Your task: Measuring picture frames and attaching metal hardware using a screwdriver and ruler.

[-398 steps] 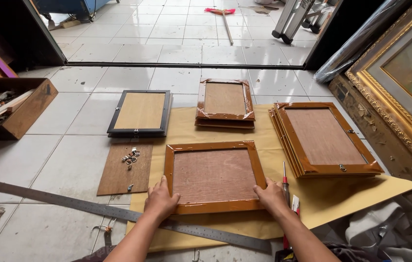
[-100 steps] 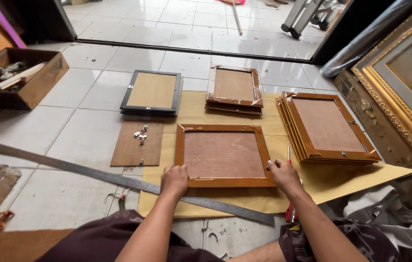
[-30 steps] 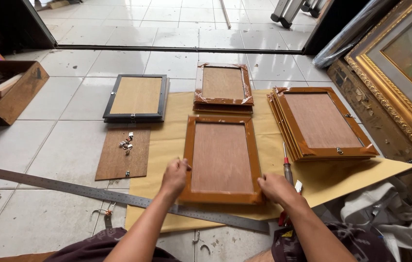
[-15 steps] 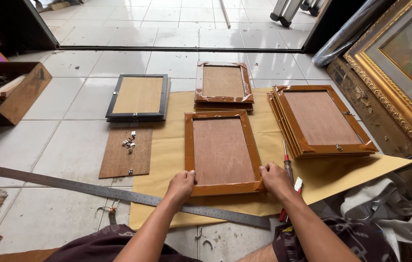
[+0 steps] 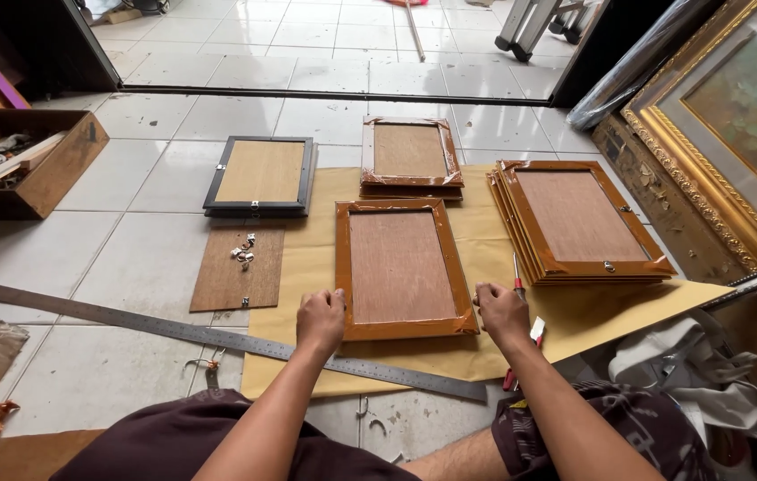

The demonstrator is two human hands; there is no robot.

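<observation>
Your left hand (image 5: 321, 319) and right hand (image 5: 501, 313) rest on the two near corners of the orange frame (image 5: 401, 267), fingers curled on its edge; whether they truly clamp it, you cannot tell. The frame lies face down and upright on tan paper (image 5: 574, 316), between a brown board (image 5: 238, 267) with small metal clips (image 5: 243, 253) and a stack of like frames (image 5: 579, 223). A steel ruler (image 5: 218, 336) lies just before your hands. A black frame (image 5: 261, 175) lies beyond the board.
</observation>
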